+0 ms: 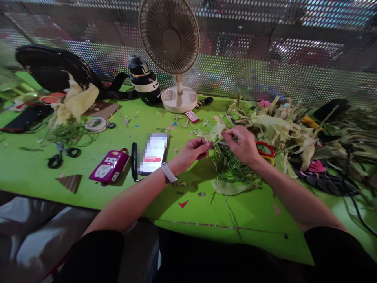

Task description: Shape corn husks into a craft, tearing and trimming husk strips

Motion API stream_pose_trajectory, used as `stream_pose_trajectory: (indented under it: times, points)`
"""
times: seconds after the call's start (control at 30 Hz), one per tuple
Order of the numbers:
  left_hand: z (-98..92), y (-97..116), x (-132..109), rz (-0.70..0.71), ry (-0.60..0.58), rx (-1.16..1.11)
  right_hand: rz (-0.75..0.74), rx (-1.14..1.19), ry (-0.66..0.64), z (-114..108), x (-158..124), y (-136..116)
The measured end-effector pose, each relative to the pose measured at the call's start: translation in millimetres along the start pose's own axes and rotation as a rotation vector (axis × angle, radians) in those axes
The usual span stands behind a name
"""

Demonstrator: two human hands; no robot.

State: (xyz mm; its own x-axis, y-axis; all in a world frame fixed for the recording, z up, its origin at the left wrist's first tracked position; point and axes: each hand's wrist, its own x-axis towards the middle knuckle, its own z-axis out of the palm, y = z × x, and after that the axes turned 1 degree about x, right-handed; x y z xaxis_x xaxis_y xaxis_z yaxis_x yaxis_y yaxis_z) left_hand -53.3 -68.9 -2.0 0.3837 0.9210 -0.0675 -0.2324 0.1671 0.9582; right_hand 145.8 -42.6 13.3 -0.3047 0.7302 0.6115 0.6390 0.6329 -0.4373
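Note:
My left hand [198, 150] is closed in a pinch, its thumb pressed against the fingers, a watch on the wrist. Close beside it, my right hand [242, 144] also pinches. A pale corn husk strip [217, 130] rises between the two hands; the exact grip of each is too small to make out. Under the hands lies a tangle of green string [235, 168]. A loose corn husk [232, 188] rests in front of it. Red-handled scissors [265, 148] lie partly hidden behind my right hand, with a yellow handle just below.
A heap of corn husks [273, 125] covers the right side. Left stand a lit phone [153, 153], a purple power socket [109, 167], dark scissors [61, 154] and a tape roll [96, 124]. A fan [179, 100], a bottle [145, 84] and a black bag [55, 70] line the back.

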Motion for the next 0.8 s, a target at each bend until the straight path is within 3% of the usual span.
stream_pose_trajectory:
  times: [0.13, 0.3, 0.4, 0.5, 0.67, 0.8]
  points:
    - [1.7, 0.2, -0.4, -0.003, 0.005, -0.025, 0.008, 0.016, 0.021, -1.3, 0.5, -1.7]
    - [3.8, -2.4, 2.3, 0.012, 0.119, -0.138, -0.05, -0.115, 0.208, -8.8, -1.8, -18.5]
    - [5.3, -4.1, 2.2, 0.05, 0.158, -0.152, -0.064, -0.06, -0.043, -7.1, -7.4, -28.6]
    - [7.7, -7.3, 0.7, 0.123, 0.204, -0.115, 0.053, 0.048, -0.306, -1.2, -12.9, -34.3]
    - [13.3, -11.9, -1.9, 0.191, 0.251, -0.131, 0.365, 0.302, -0.422, 5.3, -13.5, -34.9]
    - [16.0, -10.4, -3.9, 0.152, 0.237, -0.163, 0.525, 0.672, -0.541, 13.1, -12.7, -32.8]
